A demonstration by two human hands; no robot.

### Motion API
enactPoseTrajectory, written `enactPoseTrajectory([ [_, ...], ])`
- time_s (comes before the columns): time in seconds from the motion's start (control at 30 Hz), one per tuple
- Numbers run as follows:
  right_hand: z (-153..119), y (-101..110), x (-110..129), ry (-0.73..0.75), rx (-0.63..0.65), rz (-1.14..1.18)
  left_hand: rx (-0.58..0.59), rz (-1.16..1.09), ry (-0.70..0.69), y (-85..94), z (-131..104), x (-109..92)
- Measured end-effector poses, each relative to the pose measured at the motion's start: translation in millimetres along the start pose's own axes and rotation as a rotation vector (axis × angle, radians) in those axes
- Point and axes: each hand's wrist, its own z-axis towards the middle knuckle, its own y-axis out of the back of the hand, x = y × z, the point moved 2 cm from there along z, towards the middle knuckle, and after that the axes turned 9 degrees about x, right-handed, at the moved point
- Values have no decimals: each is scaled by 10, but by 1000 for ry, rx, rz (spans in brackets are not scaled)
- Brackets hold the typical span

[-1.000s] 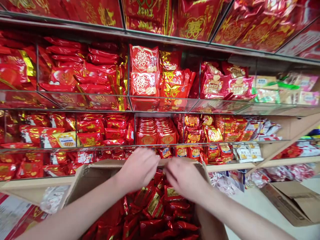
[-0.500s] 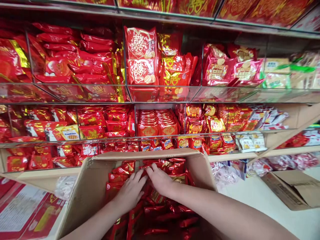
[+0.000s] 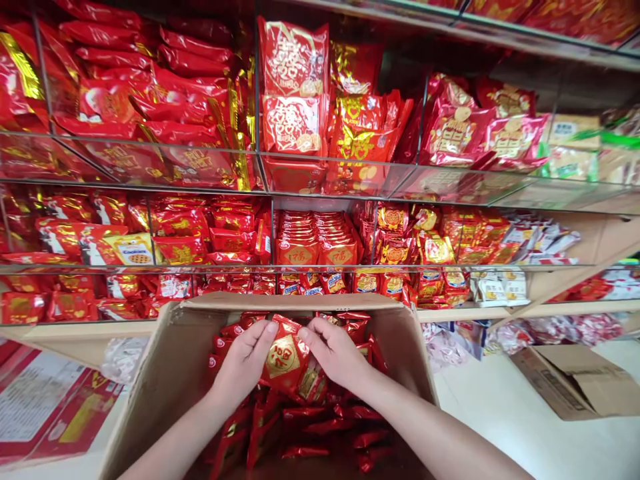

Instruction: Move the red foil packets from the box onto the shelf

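Observation:
A red snack packet with a gold diamond and a red character is held up over an open cardboard box. My left hand pinches its upper left edge between thumb and fingers. At its upper right corner my right hand is closed, thumb on the front. Just beneath the held packet shows another red and gold packet. Many more red packets lie inside the box, some standing on edge, with the near ones in shadow.
Behind the box, shelves with clear dividers hold red and gold snack packs. Matching packets stand in rows on the middle shelf. A flattened-looking brown carton lies on the floor at right. A red printed box is at left.
My hands have drawn one red packet up from among the others, and its gold front now faces me. The view has shifted, tilting the shelves slightly.

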Motion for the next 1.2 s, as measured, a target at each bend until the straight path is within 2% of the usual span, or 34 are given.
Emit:
enactPoseTrajectory([
  [0.1, -41, -17, 89, 59, -75, 49, -147, -31, 30, -48, -49, -83],
  [0.17, -59, -25, 116, 64, -101, 91, -193, -27, 48, -61, -74, -107],
  [0.33, -74, -96, 105, 27, 80, 315, -200, -34, 54, -19, -127, -105],
  [0.43, -63, -118, 69, -46, 57, 419, -143, -247, 32, -8, -150, -41],
  [0.53, -63, -84, 68, -115, 27, 566, -16, -454, 47, 7, -161, 13],
  [0.6, -82, -11, 123, -83, 44, 493, 57, -377, 56, 50, -167, -1],
  [0.7, -112, 160, 239, -50, 147, 340, 118, -221, 36, 142, -177, -66],
  [0.77, -84, 336, 297, -41, 168, 319, 126, -252, 48, 189, -180, -80],
  [0.8, -41, 451, 313, -26, 125, 328, 126, -288, 65, 201, -178, -71],
  [0.87, 112, 717, 311, 31, -59, 357, 131, -317, 98, 196, -173, -34],
  [0.97, 500, 1079, 228, 32, -321, 278, 199, -173, 99, 122, -169, 8],
  [1.07, 1027, 1269, 136, -53, -418, 61, 284, -37, 69, 17, -184, -3],
  [1.2, 1768, 1305, 77, -90, -489, -74, 365, -13, 72, -86, -200, -33],
])
